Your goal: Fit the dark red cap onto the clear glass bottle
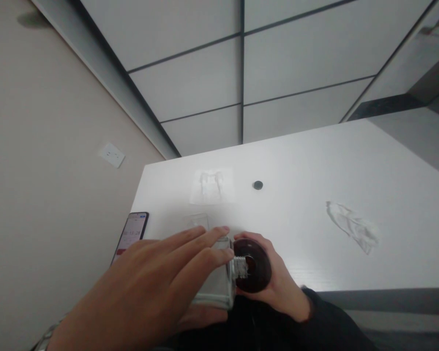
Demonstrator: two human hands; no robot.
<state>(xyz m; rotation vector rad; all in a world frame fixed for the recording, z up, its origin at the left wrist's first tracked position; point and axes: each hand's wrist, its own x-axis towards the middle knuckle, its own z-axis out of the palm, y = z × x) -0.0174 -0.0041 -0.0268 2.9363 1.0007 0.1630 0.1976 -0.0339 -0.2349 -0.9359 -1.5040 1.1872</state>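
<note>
Left hand [149, 280] hid much of glass bottle [215, 287]. Right hand [283, 287] covered edge of dark round cap [255, 265]. Beside bottle, phone [130, 231] lost lower end behind left hand; screen text was too blurred to read.

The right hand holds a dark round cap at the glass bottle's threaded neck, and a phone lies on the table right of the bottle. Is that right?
No: in the head view, the phone lies left of the glass bottle, not right. The rest stands.
</note>
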